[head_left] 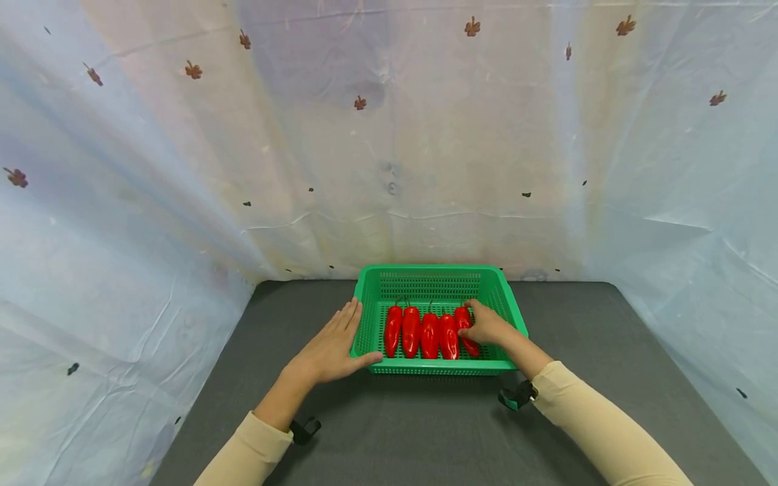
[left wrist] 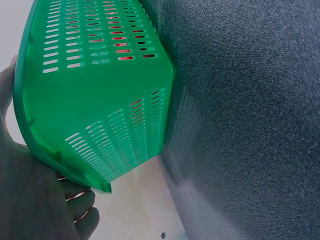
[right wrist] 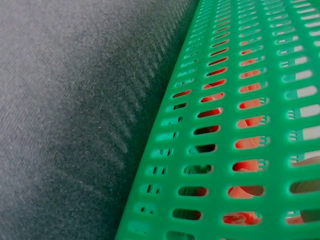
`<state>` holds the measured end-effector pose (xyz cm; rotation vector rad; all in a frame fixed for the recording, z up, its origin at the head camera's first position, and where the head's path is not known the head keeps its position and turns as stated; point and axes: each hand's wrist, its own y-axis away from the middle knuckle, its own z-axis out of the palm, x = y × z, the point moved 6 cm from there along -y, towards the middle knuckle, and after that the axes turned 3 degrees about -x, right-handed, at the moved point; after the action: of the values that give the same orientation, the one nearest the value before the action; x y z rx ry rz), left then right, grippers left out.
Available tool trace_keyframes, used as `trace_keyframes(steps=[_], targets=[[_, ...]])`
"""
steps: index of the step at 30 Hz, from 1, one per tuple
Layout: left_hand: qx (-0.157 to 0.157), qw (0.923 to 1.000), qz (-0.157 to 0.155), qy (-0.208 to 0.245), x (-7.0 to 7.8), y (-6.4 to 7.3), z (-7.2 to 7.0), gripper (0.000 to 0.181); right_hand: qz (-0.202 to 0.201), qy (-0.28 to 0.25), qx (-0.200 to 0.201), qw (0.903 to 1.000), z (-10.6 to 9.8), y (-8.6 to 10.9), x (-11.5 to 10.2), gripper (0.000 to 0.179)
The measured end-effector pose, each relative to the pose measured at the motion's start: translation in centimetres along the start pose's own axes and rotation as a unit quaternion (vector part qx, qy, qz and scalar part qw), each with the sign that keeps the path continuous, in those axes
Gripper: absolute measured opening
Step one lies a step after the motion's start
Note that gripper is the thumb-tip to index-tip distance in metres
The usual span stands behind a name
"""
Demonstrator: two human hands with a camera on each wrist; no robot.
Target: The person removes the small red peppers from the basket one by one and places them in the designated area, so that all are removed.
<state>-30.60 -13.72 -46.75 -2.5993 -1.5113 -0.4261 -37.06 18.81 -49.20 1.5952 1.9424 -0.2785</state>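
A green plastic basket with slotted walls holds several glossy red peppers, lined up side by side with their stems toward the back. My left hand rests on the basket's front left corner, its fingers straight along the left rim and its thumb on the front rim. In the left wrist view, its fingertips lie at the rim. Reaching over the right side, my right hand pinches the rightmost red pepper between thumb and fingers. In the right wrist view, the slotted wall hides most of that hand.
The basket stands on a dark grey table, near its back edge. Behind and on both sides hangs a pale sheet with brown leaf prints. Black straps circle both wrists below beige sleeves.
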Motion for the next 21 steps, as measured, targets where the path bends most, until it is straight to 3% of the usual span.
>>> trace_keyframes(steps=[21], targets=[[0.003, 1.0000, -0.001, -0.001, -0.05, -0.06, 0.11, 0.119, -0.013, -0.028, 0.023, 0.9993, -0.40, -0.07, 0.08, 0.060]])
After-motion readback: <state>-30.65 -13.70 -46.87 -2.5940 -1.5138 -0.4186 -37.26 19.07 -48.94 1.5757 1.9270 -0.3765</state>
